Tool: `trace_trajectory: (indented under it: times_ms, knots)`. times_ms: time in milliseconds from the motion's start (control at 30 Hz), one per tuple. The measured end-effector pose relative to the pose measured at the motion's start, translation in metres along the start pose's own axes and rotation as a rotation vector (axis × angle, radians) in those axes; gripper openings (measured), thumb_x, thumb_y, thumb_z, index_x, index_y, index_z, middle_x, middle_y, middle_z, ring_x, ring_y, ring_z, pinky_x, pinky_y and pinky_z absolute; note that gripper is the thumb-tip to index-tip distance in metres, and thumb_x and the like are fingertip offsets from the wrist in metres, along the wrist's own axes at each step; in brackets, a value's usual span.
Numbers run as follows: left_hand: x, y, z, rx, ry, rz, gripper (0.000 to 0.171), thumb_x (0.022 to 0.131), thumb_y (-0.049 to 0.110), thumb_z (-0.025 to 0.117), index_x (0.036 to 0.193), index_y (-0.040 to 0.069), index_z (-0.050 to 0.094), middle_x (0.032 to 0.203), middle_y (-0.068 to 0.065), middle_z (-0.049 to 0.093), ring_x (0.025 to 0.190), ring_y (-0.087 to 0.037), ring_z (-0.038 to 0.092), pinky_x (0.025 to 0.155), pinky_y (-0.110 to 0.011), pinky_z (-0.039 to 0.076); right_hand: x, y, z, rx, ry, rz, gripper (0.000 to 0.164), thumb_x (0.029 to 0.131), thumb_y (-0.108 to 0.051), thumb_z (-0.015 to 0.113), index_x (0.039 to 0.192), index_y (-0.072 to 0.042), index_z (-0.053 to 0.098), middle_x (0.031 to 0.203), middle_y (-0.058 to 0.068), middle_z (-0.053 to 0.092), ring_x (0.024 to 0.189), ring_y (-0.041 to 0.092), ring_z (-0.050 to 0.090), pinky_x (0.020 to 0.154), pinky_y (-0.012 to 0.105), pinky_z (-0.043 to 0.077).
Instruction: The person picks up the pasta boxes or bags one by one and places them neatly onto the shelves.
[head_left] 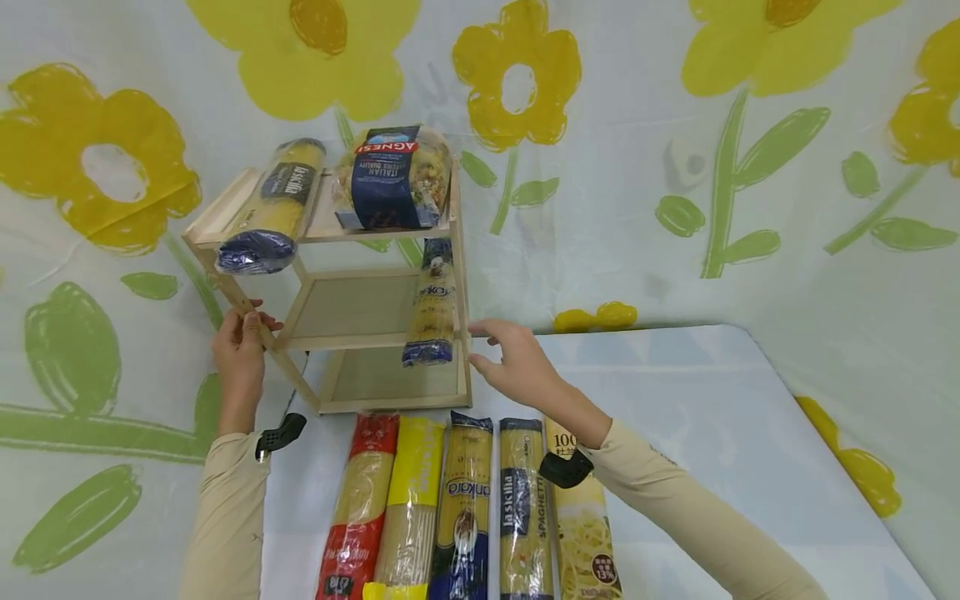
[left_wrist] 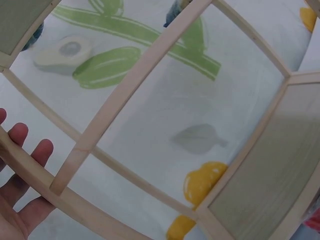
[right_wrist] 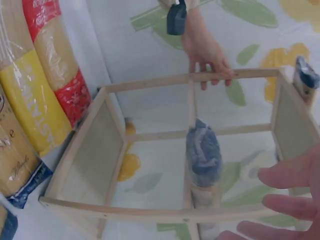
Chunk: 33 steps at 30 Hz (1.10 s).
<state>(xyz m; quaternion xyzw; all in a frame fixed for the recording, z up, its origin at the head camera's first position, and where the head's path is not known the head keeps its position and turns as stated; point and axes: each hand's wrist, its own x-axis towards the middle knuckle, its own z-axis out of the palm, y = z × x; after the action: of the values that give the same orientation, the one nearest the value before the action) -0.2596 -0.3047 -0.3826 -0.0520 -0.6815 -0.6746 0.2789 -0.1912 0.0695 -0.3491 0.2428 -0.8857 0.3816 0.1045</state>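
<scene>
A three-tier wooden shelf [head_left: 367, 340] stands at the back left of the table. My left hand [head_left: 243, 337] grips its left front post; the left wrist view shows that hand [left_wrist: 25, 185] with fingers around the wood. Beside the right post is my right hand [head_left: 517, 358], its fingers spread and holding nothing; whether they touch the post I cannot tell. On the middle tier, against the right side, lies an Ankara spaghetti pack [head_left: 431, 312], its blue end jutting past the front edge. The top tier carries a La Sicilia pasta pack [head_left: 281, 200] and an Agnesi pasta bag [head_left: 393, 179].
Several long pasta packs lie in a row before the shelf: a red one [head_left: 363, 500], a yellow one [head_left: 411, 500], an Ankara one [head_left: 465, 508], a La Sicilia one [head_left: 522, 508] and a cream one [head_left: 585, 525]. A flowered cloth [head_left: 592, 208] hangs behind the table [head_left: 675, 400].
</scene>
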Motion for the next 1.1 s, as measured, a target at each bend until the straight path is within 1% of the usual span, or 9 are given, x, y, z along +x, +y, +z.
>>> trace_trajectory:
  times_ms: [33, 167, 267, 467, 533, 633, 733, 900, 1100]
  knots:
    - [0.0, 0.0, 0.0, 0.006, -0.001, -0.006, 0.022, 0.1, 0.017, 0.046, 0.111, 0.005, 0.061, 0.088, -0.013, 0.058, 0.081, -0.019, 0.064, 0.073, -0.021, 0.047, -0.003, 0.001, -0.003, 0.014, -0.006, 0.014, 0.036, 0.091, -0.015, 0.064, 0.126, -0.006, 0.058, 0.124, 0.008, 0.059, 0.105, 0.026, 0.059, 0.08, 0.039, 0.051]
    - [0.0, -0.001, 0.001, 0.005, -0.001, 0.003, 0.022, 0.1, 0.016, 0.046, 0.111, 0.005, 0.061, 0.088, -0.013, 0.058, 0.081, -0.019, 0.064, 0.076, -0.024, 0.045, -0.016, 0.004, -0.01, 0.033, -0.024, 0.078, 0.036, 0.091, -0.017, 0.064, 0.126, -0.01, 0.058, 0.126, 0.006, 0.057, 0.107, 0.025, 0.058, 0.08, 0.039, 0.051]
    - [0.0, -0.001, 0.001, 0.015, -0.001, 0.011, 0.022, 0.1, 0.016, 0.046, 0.111, 0.005, 0.061, 0.088, -0.013, 0.058, 0.081, -0.018, 0.064, 0.075, -0.024, 0.045, -0.027, 0.006, -0.015, 0.037, -0.028, 0.107, 0.036, 0.091, -0.018, 0.064, 0.125, -0.01, 0.058, 0.125, 0.006, 0.057, 0.107, 0.024, 0.057, 0.079, 0.039, 0.051]
    - [0.002, -0.002, 0.0, 0.007, 0.017, 0.024, 0.023, 0.1, 0.016, 0.047, 0.111, 0.004, 0.062, 0.086, -0.013, 0.059, 0.079, -0.017, 0.064, 0.072, -0.024, 0.045, -0.045, 0.01, -0.019, 0.038, -0.018, 0.089, 0.037, 0.089, -0.017, 0.066, 0.124, -0.007, 0.059, 0.123, 0.008, 0.059, 0.104, 0.027, 0.058, 0.075, 0.039, 0.051]
    - [0.002, -0.002, 0.0, 0.001, 0.022, 0.03, 0.022, 0.099, 0.016, 0.047, 0.111, 0.004, 0.062, 0.086, -0.012, 0.059, 0.078, -0.017, 0.064, 0.072, -0.025, 0.045, -0.051, 0.014, -0.019, 0.038, -0.017, 0.088, 0.038, 0.089, -0.017, 0.067, 0.124, -0.007, 0.058, 0.122, 0.009, 0.06, 0.104, 0.028, 0.058, 0.075, 0.04, 0.051]
    - [0.002, -0.003, 0.0, -0.014, 0.014, 0.03, 0.022, 0.099, 0.015, 0.047, 0.11, 0.004, 0.062, 0.086, -0.013, 0.059, 0.079, -0.018, 0.065, 0.074, -0.024, 0.045, -0.062, 0.02, -0.018, 0.042, -0.006, 0.107, 0.038, 0.088, -0.017, 0.068, 0.123, -0.007, 0.059, 0.12, 0.008, 0.06, 0.103, 0.027, 0.059, 0.075, 0.038, 0.051]
    - [0.001, -0.002, 0.0, 0.005, 0.005, 0.028, 0.022, 0.1, 0.016, 0.046, 0.111, 0.005, 0.062, 0.088, -0.015, 0.058, 0.08, -0.017, 0.064, 0.076, -0.024, 0.045, -0.074, 0.027, -0.015, 0.061, 0.015, 0.129, 0.038, 0.087, -0.017, 0.07, 0.122, -0.007, 0.059, 0.118, 0.007, 0.061, 0.102, 0.026, 0.059, 0.076, 0.036, 0.051]
    - [0.001, -0.002, 0.001, 0.038, 0.005, 0.029, 0.023, 0.1, 0.017, 0.046, 0.112, 0.006, 0.061, 0.089, -0.016, 0.058, 0.081, -0.017, 0.064, 0.076, -0.024, 0.044, -0.095, 0.037, -0.008, 0.067, 0.056, 0.146, 0.038, 0.085, -0.016, 0.072, 0.12, -0.007, 0.06, 0.115, 0.007, 0.062, 0.099, 0.026, 0.06, 0.073, 0.035, 0.052]
    - [0.001, -0.001, 0.001, 0.031, 0.009, 0.032, 0.023, 0.1, 0.016, 0.046, 0.112, 0.005, 0.062, 0.088, -0.015, 0.058, 0.08, -0.017, 0.065, 0.075, -0.024, 0.045, -0.119, 0.049, -0.001, 0.069, 0.075, 0.188, 0.042, 0.083, -0.017, 0.074, 0.12, -0.007, 0.059, 0.112, 0.004, 0.061, 0.093, 0.02, 0.059, 0.07, 0.032, 0.052]
